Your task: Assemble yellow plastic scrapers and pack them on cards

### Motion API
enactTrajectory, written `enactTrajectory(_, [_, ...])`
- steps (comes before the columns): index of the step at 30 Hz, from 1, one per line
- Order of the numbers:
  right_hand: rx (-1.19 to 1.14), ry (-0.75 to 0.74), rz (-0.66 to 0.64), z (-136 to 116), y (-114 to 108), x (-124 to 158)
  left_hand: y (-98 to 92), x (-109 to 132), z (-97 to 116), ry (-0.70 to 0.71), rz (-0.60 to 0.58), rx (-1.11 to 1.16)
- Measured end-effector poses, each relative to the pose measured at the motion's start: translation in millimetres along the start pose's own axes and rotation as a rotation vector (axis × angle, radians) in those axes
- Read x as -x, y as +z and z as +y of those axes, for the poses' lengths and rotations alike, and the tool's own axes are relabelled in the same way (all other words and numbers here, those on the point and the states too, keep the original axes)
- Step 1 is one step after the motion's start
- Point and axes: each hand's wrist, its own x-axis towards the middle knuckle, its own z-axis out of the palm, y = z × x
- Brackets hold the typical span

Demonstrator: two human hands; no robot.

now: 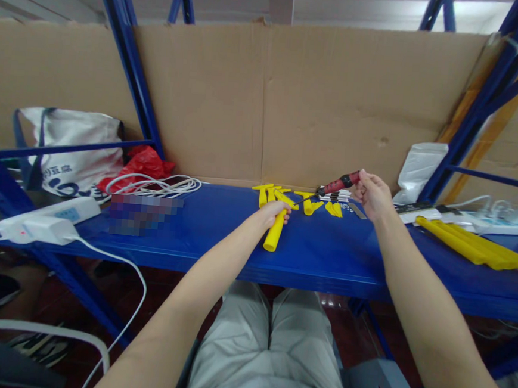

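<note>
Grey cloth trousers (268,362) sit below the blue metal shelf (219,239). Over the shelf, the left hand (279,212) grips a round yellow plastic tube (273,237); the right hand (372,194) holds a red-and-black screwdriver (341,182). If it slips, it might poke the left hand.

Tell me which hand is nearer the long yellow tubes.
Right: the right hand is left of the long yellow tubes; the left hand is farther left, around another yellow tube.
</note>
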Motion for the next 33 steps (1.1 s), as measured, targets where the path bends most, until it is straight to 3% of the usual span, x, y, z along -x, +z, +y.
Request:
enactTrajectory(8, [0.032, 0.007, 0.096, 5.1, -2.3, -3.3, 1.6, 2.9, 0.5, 0.004, 0.017, -0.008])
enactTrajectory(19, [0.005, 0.069, -0.025, -1.6, -2.2, 0.9, 1.0, 0.0, -0.1, 0.007, 0.019, 0.000])
enactTrajectory(27, [0.013, 0.084, 0.117, 5.1, -6.5, -4.6, 0.8, -0.7, -0.1, 0.015, -0.001, 0.010])
enactTrajectory(33, [0.044, 0.055, 0.050, 4.5, -6.8, -3.0, 1.0, -0.2, -0.1, 0.013, 0.024, 0.004])
